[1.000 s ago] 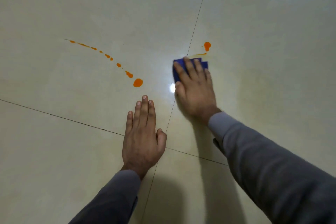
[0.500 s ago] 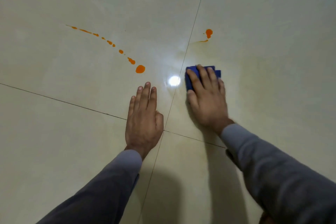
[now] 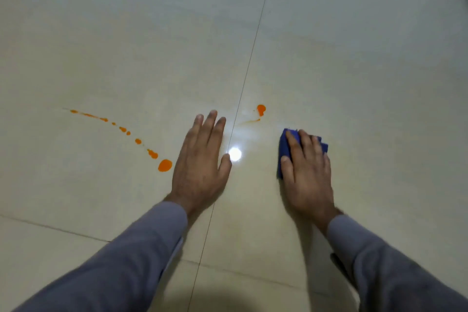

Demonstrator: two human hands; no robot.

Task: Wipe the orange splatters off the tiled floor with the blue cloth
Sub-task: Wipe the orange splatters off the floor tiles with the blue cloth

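Floor first: pale glossy tiles, and plenty of orange on them, so by my read this job is well short of finished. Taking the long grout line as the landmark, the trail of drops runs left of it, ending in the big blob just beside the left hand; none of that looks touched. Right of the line, close by, sits a round spot with a thin smear below it, only partly cleared. The left hand lies flat, fingers spread narrow, holding nothing, just bracing. The right hand presses palm-down on the folded blue cloth, well right of the line and nearer the person than the spot. Compared with a second ago, the cloth has pulled back and rightward from the spot, and the smear looks fainter and shorter.
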